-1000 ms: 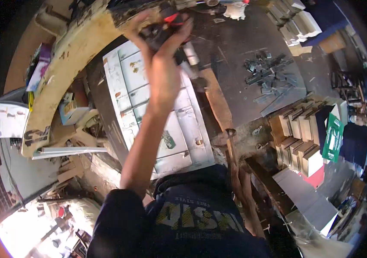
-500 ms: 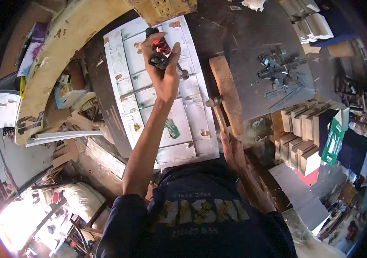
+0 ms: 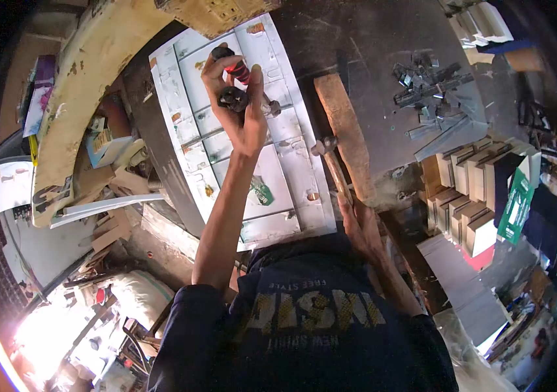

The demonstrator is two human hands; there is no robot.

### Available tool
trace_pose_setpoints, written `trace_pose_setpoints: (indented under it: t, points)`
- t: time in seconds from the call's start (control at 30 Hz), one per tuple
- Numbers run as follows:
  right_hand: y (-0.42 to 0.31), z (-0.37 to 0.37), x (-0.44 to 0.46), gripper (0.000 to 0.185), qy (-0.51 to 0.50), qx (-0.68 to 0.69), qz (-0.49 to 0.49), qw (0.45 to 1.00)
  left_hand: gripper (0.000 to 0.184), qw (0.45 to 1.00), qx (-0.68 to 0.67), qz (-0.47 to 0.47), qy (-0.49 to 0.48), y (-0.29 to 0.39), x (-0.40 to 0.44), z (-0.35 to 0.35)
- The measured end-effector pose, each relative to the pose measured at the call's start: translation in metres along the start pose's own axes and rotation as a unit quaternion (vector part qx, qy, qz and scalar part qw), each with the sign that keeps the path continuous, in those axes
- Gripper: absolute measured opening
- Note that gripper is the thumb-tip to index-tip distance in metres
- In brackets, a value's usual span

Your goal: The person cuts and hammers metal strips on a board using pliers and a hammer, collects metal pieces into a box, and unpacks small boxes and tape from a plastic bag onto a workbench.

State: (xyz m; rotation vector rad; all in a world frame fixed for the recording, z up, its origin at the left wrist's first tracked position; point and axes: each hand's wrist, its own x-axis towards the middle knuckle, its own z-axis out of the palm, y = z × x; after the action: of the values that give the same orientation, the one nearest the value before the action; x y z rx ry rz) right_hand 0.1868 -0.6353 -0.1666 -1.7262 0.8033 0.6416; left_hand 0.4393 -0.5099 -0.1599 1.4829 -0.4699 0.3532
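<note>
Gripping red-and-black tool [image 3: 239, 72] in left hand [image 3: 244, 134] over panel [image 3: 266, 162], clasping hammer [image 3: 336, 171] in right hand [image 3: 362, 227] near tabletop's [image 3: 373, 140] near edge.

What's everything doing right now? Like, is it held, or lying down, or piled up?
Left hand: closed around the red and black tool
Right hand: gripping the hammer
White board: lying flat, marked and stained
Wooden plank: lying beside the board
Dark strips: loosely heaped
Pale blocks: stacked
</note>
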Motion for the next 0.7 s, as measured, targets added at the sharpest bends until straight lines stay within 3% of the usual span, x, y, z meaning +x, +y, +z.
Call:
trace_pose_setpoints:
  t: [0.2, 0.3, 0.37, 0.43, 0.5, 0.57, 0.6, 0.63, 0.7]
  points:
    - [0.027, 0.004, 0.007, 0.037, 0.032, -0.046, -0.148, 0.987, 0.033, 0.999, -0.014, -0.032, -0.021, 0.001, -0.004, 0.004]
    - [0.017, 0.001, 0.019, 0.039, 0.001, 0.014, -0.089, 0.996, 0.025, 0.998, -0.037, 0.020, 0.046, -0.001, -0.002, 0.015]
    - [0.003, 0.005, 0.030, 0.039, 0.147, 0.052, -0.311, 0.937, 0.018, 0.993, 0.018, -0.097, 0.060, -0.004, 0.005, 0.010]
    - [-0.005, 0.000, 0.035, 0.037, 0.128, -0.017, -0.262, 0.956, 0.026, 0.996, 0.033, -0.066, 0.057, -0.021, 0.005, 0.003]
    - [-0.020, -0.008, 0.032, 0.035, 0.112, -0.086, -0.212, 0.967, 0.019, 0.994, -0.085, -0.056, 0.047, -0.009, 0.019, 0.011]
    - [-0.035, -0.010, 0.025, 0.030, 0.141, -0.110, -0.343, 0.922, 0.023, 0.992, -0.037, -0.095, 0.067, 0.002, 0.019, 0.011]
    - [-0.028, -0.002, 0.036, 0.027, 0.238, -0.135, -0.428, 0.861, 0.023, 0.991, -0.064, -0.089, 0.072, 0.005, 0.022, 0.010]
    - [-0.025, 0.000, 0.042, 0.027, 0.239, -0.135, -0.427, 0.862, 0.023, 0.989, -0.089, -0.084, 0.078, 0.007, 0.023, 0.009]
    - [-0.021, 0.001, 0.054, 0.024, 0.189, -0.237, -0.274, 0.913, 0.026, 0.982, -0.131, -0.086, 0.105, 0.012, 0.025, 0.006]
